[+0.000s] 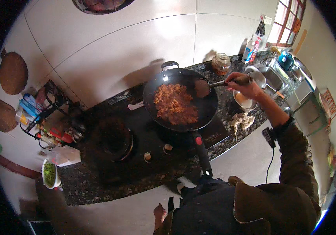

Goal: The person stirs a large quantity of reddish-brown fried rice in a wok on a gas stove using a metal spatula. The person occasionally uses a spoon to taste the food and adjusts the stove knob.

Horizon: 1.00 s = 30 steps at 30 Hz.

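A black wok (209, 105) sits on the stove with reddish-orange chopped food (174, 103) spread in it. My right hand (246, 87) grips the handle of a metal ladle (202, 87), whose bowl hangs over the wok's right side. The wok's long black handle (202, 152) points toward me, and nothing holds it. My left hand (159, 214) hangs low by my body, below the counter edge, with fingers curled and nothing seen in it.
An unused second burner (115, 141) lies left of the wok. A metal bowl (245, 101), a crumpled cloth (242, 120) and a lidded glass jar (221, 63) stand on the dark counter's right. A sink (272, 76) is beyond. A wire rack (44, 113) of packets stands left.
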Motion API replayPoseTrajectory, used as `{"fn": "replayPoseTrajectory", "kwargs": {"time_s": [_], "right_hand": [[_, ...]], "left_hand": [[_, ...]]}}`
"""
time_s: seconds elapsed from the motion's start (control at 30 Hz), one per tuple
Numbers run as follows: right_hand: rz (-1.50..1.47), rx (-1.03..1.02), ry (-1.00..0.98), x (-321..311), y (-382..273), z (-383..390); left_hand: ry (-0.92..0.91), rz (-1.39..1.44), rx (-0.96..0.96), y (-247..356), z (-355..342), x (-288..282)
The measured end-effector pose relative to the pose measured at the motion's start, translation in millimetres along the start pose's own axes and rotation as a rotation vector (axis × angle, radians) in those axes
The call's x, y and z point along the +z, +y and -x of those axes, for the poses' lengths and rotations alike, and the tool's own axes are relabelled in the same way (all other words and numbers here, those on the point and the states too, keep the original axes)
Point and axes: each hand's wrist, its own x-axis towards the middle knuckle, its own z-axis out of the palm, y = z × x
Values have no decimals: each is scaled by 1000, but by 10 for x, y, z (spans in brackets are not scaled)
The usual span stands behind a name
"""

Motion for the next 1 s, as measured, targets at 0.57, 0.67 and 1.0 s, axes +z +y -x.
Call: {"fn": "replayPoseTrajectory", "kwargs": {"time_s": [0.57,0.67,1.0], "right_hand": [[125,-396,-270,453,-414,-238],[49,-99,-83,189,-570,-160],[-228,452,106,-61,-33,-47]], "left_hand": [[-4,20,117,-61,248,10],[-95,50,-49,80,221,-51],[-172,165,-212,25,126,-141]]}}
